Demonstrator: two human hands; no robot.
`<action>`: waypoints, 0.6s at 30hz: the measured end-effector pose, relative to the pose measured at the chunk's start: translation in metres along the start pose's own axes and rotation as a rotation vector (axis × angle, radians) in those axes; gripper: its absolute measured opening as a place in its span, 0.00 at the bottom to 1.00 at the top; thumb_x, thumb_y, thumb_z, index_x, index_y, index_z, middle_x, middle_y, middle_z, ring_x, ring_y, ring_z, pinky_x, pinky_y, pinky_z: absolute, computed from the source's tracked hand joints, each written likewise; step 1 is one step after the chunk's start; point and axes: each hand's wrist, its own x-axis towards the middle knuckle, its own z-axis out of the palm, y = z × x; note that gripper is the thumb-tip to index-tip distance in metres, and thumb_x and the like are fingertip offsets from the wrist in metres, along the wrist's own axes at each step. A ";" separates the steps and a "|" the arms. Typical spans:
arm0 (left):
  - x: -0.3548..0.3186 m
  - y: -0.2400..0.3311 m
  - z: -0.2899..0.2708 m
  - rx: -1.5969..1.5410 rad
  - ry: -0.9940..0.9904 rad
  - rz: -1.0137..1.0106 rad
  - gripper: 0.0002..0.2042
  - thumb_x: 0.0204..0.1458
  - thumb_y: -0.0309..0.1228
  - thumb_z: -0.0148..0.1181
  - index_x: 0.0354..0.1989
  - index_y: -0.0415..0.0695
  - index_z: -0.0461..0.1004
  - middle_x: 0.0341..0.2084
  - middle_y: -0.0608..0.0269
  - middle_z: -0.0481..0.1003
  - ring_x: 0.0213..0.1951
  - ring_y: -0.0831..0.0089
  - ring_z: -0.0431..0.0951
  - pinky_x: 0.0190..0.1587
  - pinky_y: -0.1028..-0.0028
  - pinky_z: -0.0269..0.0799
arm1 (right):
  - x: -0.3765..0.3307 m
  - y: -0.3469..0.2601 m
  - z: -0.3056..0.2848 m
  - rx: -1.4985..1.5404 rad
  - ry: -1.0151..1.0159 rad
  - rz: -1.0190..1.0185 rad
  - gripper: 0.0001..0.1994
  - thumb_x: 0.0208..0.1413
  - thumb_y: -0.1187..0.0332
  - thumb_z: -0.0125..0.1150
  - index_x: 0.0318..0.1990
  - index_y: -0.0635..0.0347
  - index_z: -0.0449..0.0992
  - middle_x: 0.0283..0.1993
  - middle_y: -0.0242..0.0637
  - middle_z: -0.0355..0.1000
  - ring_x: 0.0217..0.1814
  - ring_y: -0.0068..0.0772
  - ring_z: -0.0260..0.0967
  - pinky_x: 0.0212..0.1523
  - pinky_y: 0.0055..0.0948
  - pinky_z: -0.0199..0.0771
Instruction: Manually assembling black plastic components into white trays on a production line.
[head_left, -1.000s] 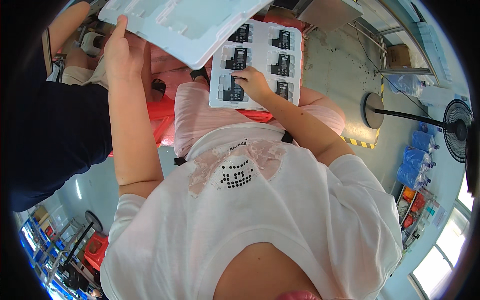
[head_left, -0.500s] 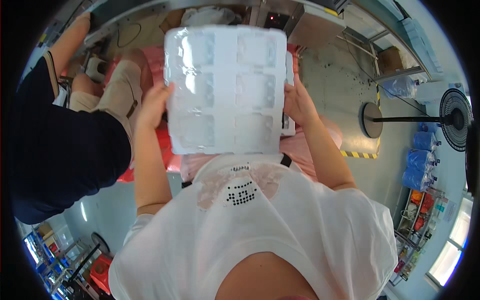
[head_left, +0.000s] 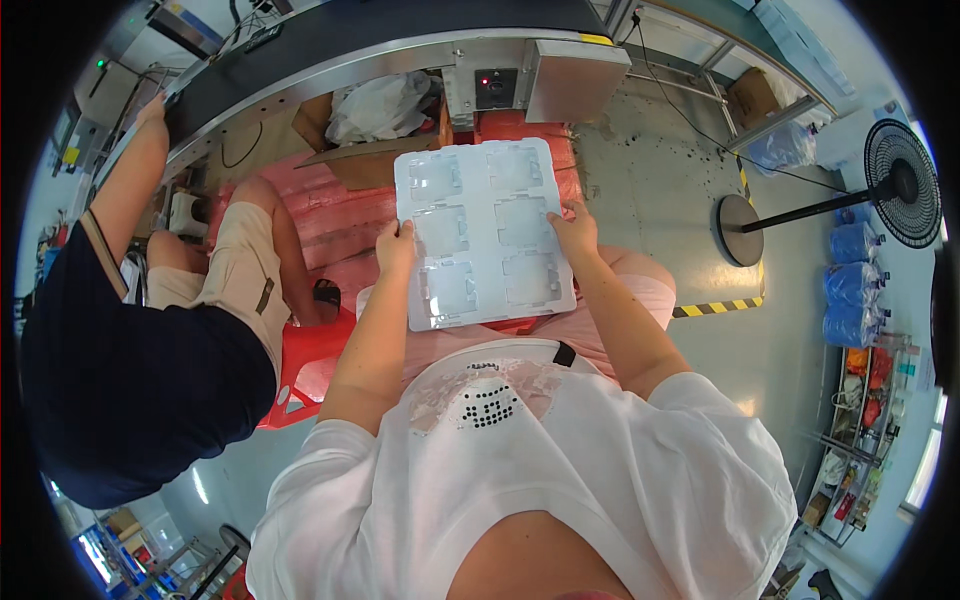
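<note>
Glossy whitish plastic tray (head_left: pixel 483 235) is gripped at opposite edges by left hand (head_left: pixel 395 250) and right hand (head_left: pixel 575 236). Six squarish recesses (head_left: pixel 523 222) are moulded in two columns between them.

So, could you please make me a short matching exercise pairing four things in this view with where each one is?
1. White tray
2. Left hand
3. Right hand
4. Black fan

A. Near the picture's right rim
B. At the tray's right edge
C. Between the two hands
D. At the tray's left edge

Pairs: 1-C, 2-D, 3-B, 4-A
</note>
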 end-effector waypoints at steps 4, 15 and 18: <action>0.011 -0.013 0.000 -0.022 0.000 0.022 0.12 0.49 0.35 0.52 0.28 0.35 0.71 0.23 0.46 0.72 0.28 0.52 0.71 0.33 0.62 0.64 | 0.012 -0.010 -0.010 0.171 -0.204 0.234 0.25 0.41 0.61 0.65 0.46 0.66 0.70 0.36 0.47 0.71 0.35 0.36 0.70 0.37 0.30 0.70; -0.009 0.016 -0.029 0.339 -0.254 -0.057 0.17 0.46 0.39 0.55 0.32 0.34 0.70 0.30 0.42 0.73 0.35 0.46 0.73 0.40 0.58 0.67 | 0.044 -0.148 -0.095 -0.416 -0.999 0.049 0.19 0.51 0.54 0.56 0.36 0.65 0.73 0.28 0.40 0.72 0.24 0.28 0.69 0.23 0.27 0.70; -0.011 0.013 -0.044 0.367 -0.417 -0.039 0.21 0.45 0.39 0.56 0.40 0.33 0.67 0.32 0.39 0.72 0.39 0.45 0.72 0.43 0.59 0.67 | 0.065 -0.234 -0.127 0.305 -0.711 -0.359 0.20 0.50 0.51 0.55 0.31 0.63 0.75 0.25 0.35 0.72 0.27 0.25 0.69 0.29 0.22 0.67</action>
